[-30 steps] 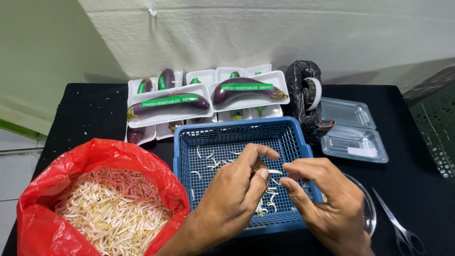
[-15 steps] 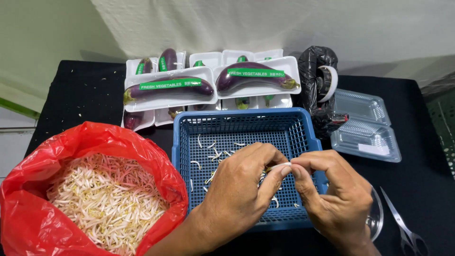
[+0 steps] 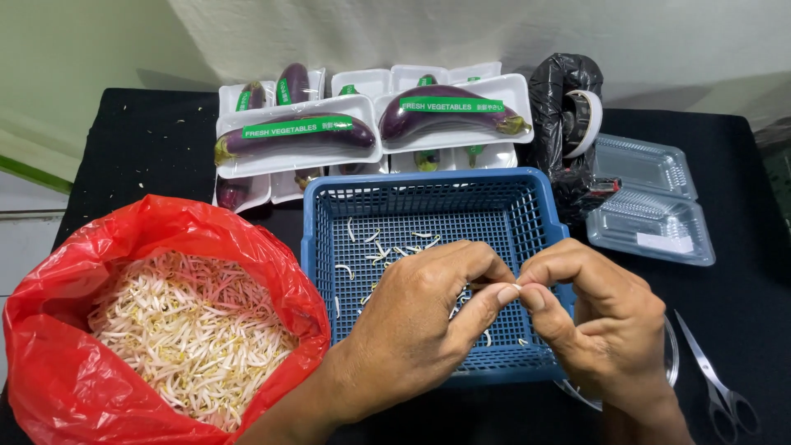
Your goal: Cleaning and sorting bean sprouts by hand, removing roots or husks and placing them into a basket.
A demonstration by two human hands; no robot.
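Note:
My left hand (image 3: 420,321) and my right hand (image 3: 597,321) meet over the right side of a blue plastic basket (image 3: 437,198). Their fingertips pinch one small white bean sprout (image 3: 516,287) between them. A few loose sprouts (image 3: 383,243) lie on the basket's mesh floor. To the left, a red plastic bag (image 3: 156,231) stands open and is filled with bean sprouts (image 3: 185,330).
White trays of wrapped purple eggplants (image 3: 305,132) are stacked behind the basket. A black bag with a tape roll (image 3: 577,111) and clear plastic clamshell boxes (image 3: 651,202) stand at the right. Scissors (image 3: 717,387) lie near the front right on the black tablecloth (image 3: 132,148).
Both hands stay together over the basket, fingertips working the sprout. The view has shifted slightly, so the table's objects sit a little lower and to the left.

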